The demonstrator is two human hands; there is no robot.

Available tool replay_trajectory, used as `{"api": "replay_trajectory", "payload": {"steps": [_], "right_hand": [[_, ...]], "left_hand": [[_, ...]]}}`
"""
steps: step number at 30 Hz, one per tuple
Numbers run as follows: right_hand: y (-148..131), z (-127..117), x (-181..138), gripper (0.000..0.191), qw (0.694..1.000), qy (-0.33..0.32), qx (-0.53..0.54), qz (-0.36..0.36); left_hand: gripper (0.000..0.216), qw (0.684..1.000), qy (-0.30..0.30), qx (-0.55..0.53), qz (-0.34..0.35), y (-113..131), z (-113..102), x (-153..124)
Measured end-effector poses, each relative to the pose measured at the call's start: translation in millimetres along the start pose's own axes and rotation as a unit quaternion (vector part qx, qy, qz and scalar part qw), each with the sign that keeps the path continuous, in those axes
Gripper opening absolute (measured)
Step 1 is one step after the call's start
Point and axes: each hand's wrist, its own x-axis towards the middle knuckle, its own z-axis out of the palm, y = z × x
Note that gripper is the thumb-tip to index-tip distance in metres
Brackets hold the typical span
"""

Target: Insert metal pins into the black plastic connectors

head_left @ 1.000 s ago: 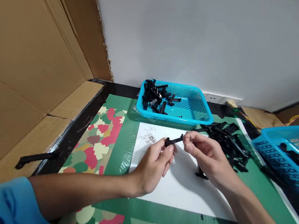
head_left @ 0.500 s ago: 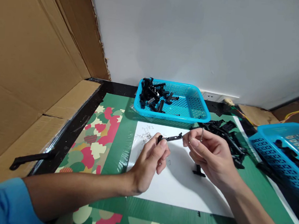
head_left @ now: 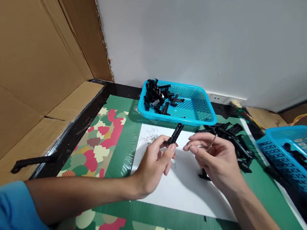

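Note:
My left hand [head_left: 156,162] pinches a slim black plastic part [head_left: 175,133] between thumb and fingers, its free end tilted up toward the basket. My right hand [head_left: 212,157] hovers just to the right, apart from the part, with a small metal spring [head_left: 212,142] pinched in its fingers. Both hands are above a white sheet [head_left: 186,190] on the patterned mat. A little heap of metal springs [head_left: 149,137] lies on the sheet near my left hand. One black part [head_left: 203,176] lies on the sheet under my right hand.
A blue basket [head_left: 202,112] with several black parts stands at the back by the wall. A pile of black parts [head_left: 235,139] lies to its right. Another blue basket [head_left: 293,157] sits at the right edge. Cardboard [head_left: 33,63] walls the left side; a black part [head_left: 33,161] lies there.
My right hand has let go of the black part's end and drawn slightly away. My left hand has swung the part from lying sideways to pointing up and away.

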Motion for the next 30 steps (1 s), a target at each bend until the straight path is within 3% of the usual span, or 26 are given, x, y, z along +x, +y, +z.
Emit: {"api": "replay_trajectory", "payload": {"steps": [9,19,25,30], "right_hand": [[-3,1,2,0.014,0.998,0.008,-0.004,-0.061],[-5,0,-5,0.015,0.998,-0.042,-0.041,-0.011],[-10,3,-2,0.004,0.988,-0.02,-0.111,-0.102],[-12,5,-3,0.008,0.978,-0.005,-0.149,-0.144]], "left_hand": [[0.037,1.0,0.004,0.001,-0.007,1,0,0],[0.04,0.999,0.017,0.028,-0.012,0,0,-2],[0.04,0.999,0.012,0.048,0.002,-1,-1,-1],[0.043,0.999,0.019,0.04,0.01,3,1,-1]]}}
